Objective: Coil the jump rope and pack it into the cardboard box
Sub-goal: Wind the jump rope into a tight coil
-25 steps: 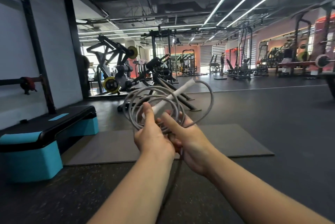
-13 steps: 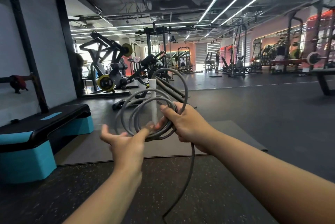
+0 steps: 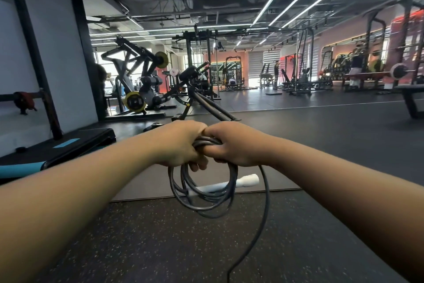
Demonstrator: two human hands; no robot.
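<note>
The grey jump rope [image 3: 206,195] hangs in several loops below my two fists, held out in front of me. My left hand [image 3: 181,142] grips the top of the coil, and my right hand [image 3: 236,142] grips it right beside, knuckles touching. A white handle [image 3: 229,184] lies across the lower part of the loops, pointing right. One loose strand [image 3: 259,225] runs from my right hand down toward the bottom edge. No cardboard box is in view.
A grey mat [image 3: 263,175] lies on the speckled dark floor under the coil. A teal and black step platform [image 3: 57,152] stands at the left. Weight machines [image 3: 142,85] and a black bar rack [image 3: 206,103] stand beyond my hands; racks line the right wall.
The coil has flipped from standing above my hands to hanging below them. My left hand, open half a second ago, has closed on the coil beside the right. The white handle now lies low.
</note>
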